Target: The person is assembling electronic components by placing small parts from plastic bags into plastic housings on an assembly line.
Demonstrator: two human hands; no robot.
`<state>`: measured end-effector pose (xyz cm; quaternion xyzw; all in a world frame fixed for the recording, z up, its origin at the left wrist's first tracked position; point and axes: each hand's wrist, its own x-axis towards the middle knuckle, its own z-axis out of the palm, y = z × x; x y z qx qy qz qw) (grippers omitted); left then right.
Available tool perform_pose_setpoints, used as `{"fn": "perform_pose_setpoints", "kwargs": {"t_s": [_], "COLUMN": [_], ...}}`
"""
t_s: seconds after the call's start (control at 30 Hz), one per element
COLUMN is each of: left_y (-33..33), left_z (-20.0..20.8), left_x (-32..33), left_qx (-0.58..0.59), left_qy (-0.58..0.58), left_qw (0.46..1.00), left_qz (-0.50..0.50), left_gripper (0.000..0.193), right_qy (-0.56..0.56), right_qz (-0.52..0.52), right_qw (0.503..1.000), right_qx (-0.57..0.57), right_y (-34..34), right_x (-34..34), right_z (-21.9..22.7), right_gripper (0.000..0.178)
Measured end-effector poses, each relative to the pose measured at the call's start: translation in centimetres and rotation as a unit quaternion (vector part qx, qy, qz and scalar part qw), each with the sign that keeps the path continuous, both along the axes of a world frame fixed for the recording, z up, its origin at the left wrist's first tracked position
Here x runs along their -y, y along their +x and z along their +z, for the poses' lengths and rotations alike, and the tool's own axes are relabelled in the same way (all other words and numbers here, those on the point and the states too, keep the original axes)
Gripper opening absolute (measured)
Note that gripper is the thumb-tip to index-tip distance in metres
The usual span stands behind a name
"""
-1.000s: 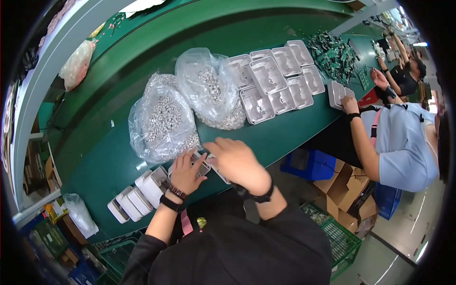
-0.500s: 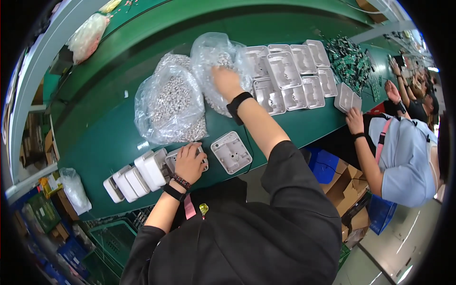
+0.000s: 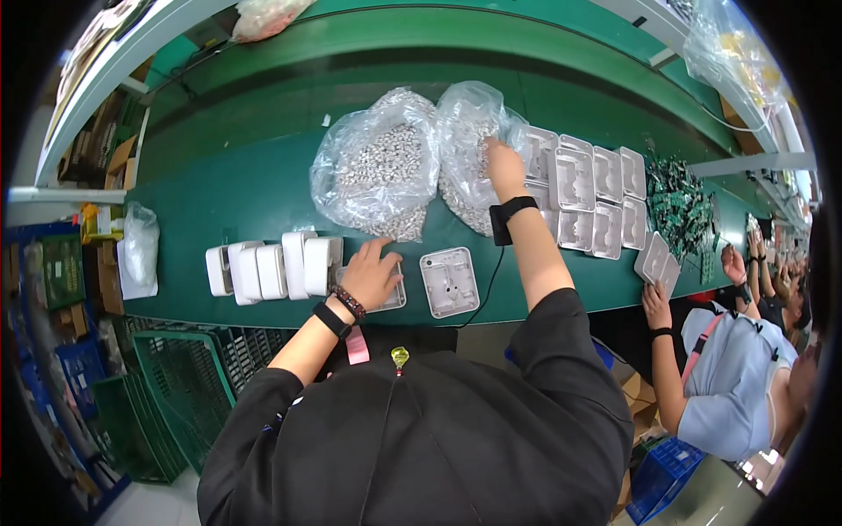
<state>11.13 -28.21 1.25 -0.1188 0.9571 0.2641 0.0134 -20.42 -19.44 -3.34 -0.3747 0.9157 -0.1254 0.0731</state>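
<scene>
At one of two bags point(image 3: 460, 131), right hand point(image 3: 505, 168)

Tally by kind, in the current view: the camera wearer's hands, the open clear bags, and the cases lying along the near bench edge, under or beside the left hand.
Hands: 2 (left hand, right hand)
Open clear bags: 2 (left bag, right bag)
Cases: 2 (covered case, uncovered case)
Total: 6
</scene>
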Motion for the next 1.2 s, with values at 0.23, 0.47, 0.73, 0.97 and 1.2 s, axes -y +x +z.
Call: {"fn": "perform_pose_setpoints", "kwargs": {"t_s": [0.23,0.47,0.73,0.97,1.2], "left_y": [-2.4,-3.9,-2.3,-1.7,-1.5], "left_z": [2.3,1.8,1.7,-1.1,-1.4], "left_x": [-1.0,-4.9,-6.7,-7.1,-7.0], "left_qx": [-0.070,0.038,0.236,0.230,0.212], "left_qy": [0.251,0.671,0.700,0.690,0.629], "left_qw": [0.960,0.736,0.674,0.683,0.730], "left_qz": [0.101,0.078,0.011,0.063,0.164], "left_gripper": [0.017,0.019,0.021,0.017,0.014], "right_qy": [-0.405,-0.414,-0.300,-0.251,-0.229], "right_qz": [-0.037,0.074,0.059,0.046,0.032], "right_qw": [0.799,0.691,0.697,0.902,0.885], "right_qx": [0.442,0.588,0.648,0.348,0.405], "right_y": [5.3,17.9,20.5,21.8,21.1], "right_x": [-2.5,-9.2,-14.4,-14.7,-12.9], "right_z": [4.7,9.1,7.1,5.8,4.8], "right_gripper": [0.030,0.042,0.041,0.021,0.018]}}
